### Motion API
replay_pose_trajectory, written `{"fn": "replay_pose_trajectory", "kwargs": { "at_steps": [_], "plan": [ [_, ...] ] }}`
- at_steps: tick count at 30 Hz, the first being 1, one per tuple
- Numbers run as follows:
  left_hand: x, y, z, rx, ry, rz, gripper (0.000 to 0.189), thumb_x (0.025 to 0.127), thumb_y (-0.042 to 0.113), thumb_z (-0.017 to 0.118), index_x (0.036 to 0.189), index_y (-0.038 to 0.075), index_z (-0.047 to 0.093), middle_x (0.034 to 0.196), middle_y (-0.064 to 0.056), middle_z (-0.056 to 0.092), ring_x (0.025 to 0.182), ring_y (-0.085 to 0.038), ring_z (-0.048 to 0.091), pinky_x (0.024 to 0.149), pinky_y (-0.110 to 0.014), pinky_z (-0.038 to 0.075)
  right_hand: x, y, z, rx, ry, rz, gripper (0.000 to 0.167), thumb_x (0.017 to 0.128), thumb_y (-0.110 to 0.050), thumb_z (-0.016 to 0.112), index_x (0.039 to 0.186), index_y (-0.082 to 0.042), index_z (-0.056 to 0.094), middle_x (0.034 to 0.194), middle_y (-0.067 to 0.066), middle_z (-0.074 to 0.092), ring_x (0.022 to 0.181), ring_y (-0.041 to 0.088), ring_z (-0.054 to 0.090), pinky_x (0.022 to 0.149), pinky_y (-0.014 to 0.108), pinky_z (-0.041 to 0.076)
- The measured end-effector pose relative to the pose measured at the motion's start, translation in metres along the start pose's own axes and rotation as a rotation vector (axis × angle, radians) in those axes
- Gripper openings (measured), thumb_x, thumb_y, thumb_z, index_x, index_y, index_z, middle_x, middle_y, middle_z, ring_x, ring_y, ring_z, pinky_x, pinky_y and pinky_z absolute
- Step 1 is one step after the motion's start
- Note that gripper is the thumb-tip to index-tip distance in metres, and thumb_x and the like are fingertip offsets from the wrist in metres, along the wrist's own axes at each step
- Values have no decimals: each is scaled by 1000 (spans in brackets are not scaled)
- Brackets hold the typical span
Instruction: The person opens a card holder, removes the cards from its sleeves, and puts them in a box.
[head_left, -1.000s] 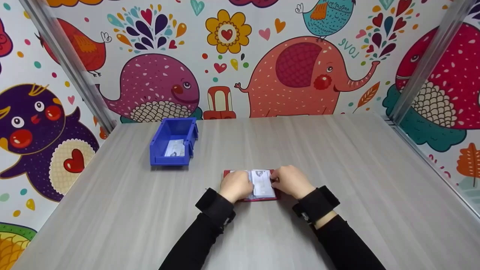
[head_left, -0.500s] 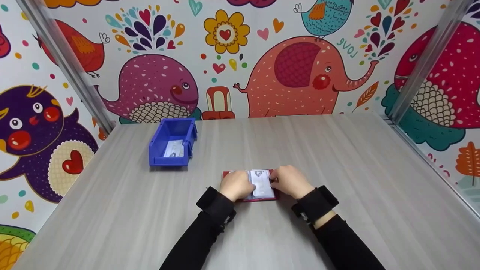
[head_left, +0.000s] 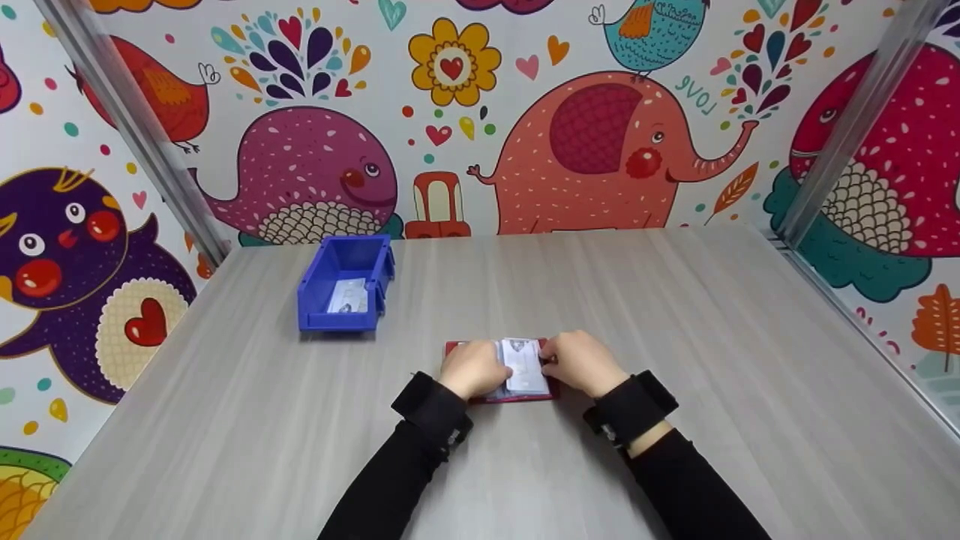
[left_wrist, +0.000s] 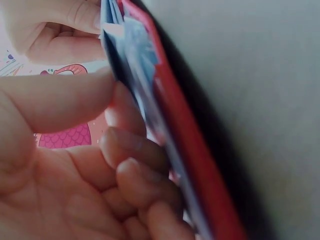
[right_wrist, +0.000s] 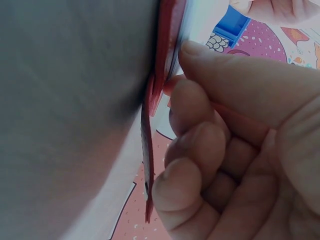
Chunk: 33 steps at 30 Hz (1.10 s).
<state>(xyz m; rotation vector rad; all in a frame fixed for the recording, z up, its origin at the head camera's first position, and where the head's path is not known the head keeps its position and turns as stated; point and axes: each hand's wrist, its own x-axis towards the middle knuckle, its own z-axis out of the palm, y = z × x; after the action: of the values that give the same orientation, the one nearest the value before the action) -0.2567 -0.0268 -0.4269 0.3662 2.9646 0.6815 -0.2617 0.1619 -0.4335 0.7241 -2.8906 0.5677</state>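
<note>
A red card holder point(head_left: 554, 387) with clear sleeves lies spread on the table. On its right half shows a white card point(head_left: 524, 367) with a small dark print at the top. My left hand point(head_left: 471, 369) covers most of the left half. In the left wrist view its thumb and forefinger pinch the clear sleeves point(left_wrist: 114, 52), with the other fingers curled against the holder. My right hand point(head_left: 585, 365) is at the card's right edge, thumb and forefinger pinching there. A red strap point(right_wrist: 147, 165) sticks out beside the curled fingers in the right wrist view.
A blue bin point(head_left: 337, 322) stands at the back left of the wood-grain table point(head_left: 675, 300), with white cards point(head_left: 349, 295) inside. Behind the table rises a wall point(head_left: 450, 150) with cartoon animals. Metal posts point(head_left: 139, 135) frame the corners.
My left thumb has shifted slightly right, onto the white card's left edge. The right hand and the card holder stay almost in place.
</note>
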Motion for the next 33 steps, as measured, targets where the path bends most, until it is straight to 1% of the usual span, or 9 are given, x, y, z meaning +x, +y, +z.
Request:
{"fn": "replay_pose_trajectory", "kwargs": {
  "at_steps": [4,7,13,21,23,28,30,33],
  "plan": [
    [0,0,0,-2,-3,4,20,83,24,72,78,5,64,85,-11,66,77,-28,60,75,-44,50,0,0,0,-3,-2,7,8,78,-2,78,75,-6,71,69,1,61,61,15,44,58,32,43],
    [1,0,0,-3,-10,-11,20,83,24,72,80,5,65,87,-11,67,77,-27,60,75,-44,49,0,-1,0,-9,-4,9,8,78,-2,77,75,-6,71,69,1,61,61,15,44,58,33,43],
    [1,1,1,7,-16,-43,23,83,26,72,87,5,68,93,-12,68,84,-29,63,76,-46,50,-1,-2,0,0,1,19,8,78,-2,78,75,-6,71,69,2,62,61,16,45,59,34,44],
    [1,1,1,11,-13,-37,24,84,27,73,88,3,68,97,-13,69,87,-30,64,79,-46,50,0,-2,1,-12,-15,35,7,79,-3,77,76,-6,72,69,1,61,61,16,45,59,34,44],
    [1,1,1,8,-15,-42,25,84,27,73,88,4,68,97,-13,69,87,-30,63,78,-46,50,0,-2,1,-13,-18,32,8,79,-3,77,75,-6,71,68,1,60,61,16,44,59,33,43],
    [1,0,1,17,-4,-43,22,82,26,72,81,5,66,92,-12,68,84,-30,64,75,-47,50,0,0,1,-24,-9,-16,13,78,-2,78,71,-6,68,64,0,55,59,15,41,56,32,41],
    [1,0,1,18,-1,-40,22,81,26,72,79,6,65,91,-13,68,84,-30,64,74,-47,51,0,1,1,-27,-8,-30,13,77,-1,78,70,-6,67,63,0,55,58,15,41,56,32,41],
    [1,-1,0,7,-3,-39,23,81,26,73,80,4,66,92,-14,68,84,-31,64,76,-47,51,0,1,0,-25,-16,-26,9,77,-2,77,73,-6,70,65,0,57,59,15,42,56,32,42]
  ]
}}
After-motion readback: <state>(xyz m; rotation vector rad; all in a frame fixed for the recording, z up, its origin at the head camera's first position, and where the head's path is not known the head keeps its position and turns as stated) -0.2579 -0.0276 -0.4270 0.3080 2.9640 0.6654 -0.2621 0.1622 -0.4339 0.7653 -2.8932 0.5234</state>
